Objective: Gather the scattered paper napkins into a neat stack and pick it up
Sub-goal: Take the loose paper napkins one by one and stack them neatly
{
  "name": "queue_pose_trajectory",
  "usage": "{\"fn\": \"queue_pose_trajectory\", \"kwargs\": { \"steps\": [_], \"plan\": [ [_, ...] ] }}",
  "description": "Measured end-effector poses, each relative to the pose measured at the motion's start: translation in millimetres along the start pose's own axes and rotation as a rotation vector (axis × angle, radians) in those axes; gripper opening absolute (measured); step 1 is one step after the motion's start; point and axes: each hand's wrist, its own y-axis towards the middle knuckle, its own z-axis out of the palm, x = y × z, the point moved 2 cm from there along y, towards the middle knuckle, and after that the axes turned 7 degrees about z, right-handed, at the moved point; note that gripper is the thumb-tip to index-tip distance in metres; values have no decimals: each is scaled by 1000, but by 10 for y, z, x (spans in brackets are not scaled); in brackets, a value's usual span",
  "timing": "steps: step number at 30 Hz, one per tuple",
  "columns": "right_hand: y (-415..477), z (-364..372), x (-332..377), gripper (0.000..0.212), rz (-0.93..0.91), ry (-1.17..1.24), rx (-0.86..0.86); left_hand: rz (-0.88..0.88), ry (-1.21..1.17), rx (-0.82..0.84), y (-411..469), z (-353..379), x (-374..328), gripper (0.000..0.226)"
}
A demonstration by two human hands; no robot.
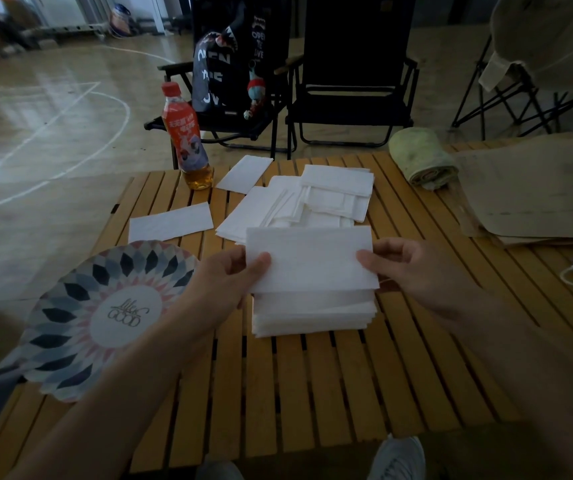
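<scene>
A white paper napkin (pixel 309 259) is held flat between both hands, just above a neat stack of napkins (pixel 312 315) lying on the wooden slatted table (pixel 312 393). My left hand (pixel 224 282) pinches its left edge and my right hand (pixel 413 271) pinches its right edge. Behind it lies a loose, messy pile of napkins (pixel 298 202). A single napkin (pixel 170 223) lies to the left, and another single napkin (pixel 243 174) lies farther back near the bottle.
A patterned paper plate (pixel 80 317) sits at the table's left edge. A red-labelled drink bottle (pixel 186 140) stands at the back left. A rolled green towel (pixel 423 159) and brown paper sheets (pixel 527 192) lie at the right. Black folding chairs (pixel 347 81) stand behind the table.
</scene>
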Motion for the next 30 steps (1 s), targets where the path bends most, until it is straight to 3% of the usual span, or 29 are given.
{"fn": "queue_pose_trajectory", "kwargs": {
  "steps": [5, 11, 15, 22, 30],
  "plan": [
    [69, 49, 3, 17, -109, -41, -115, 135, -22, -169, 45, 14, -33, 19],
    [176, 74, -151, 20, -73, -267, -187, 8, 321, -151, 100, 33, 200, 38],
    [179, 81, -178, 23, -93, -441, -227, 79, 489, -196, 94, 48, 204, 24],
    [168, 112, -171, 19, -76, -525, -275, 175, 528, -214, 147, 88, 257, 7],
    [176, 164, -255, 26, 3, -545, -227, 2, 581, -172, 181, 112, 370, 22]
  ]
}}
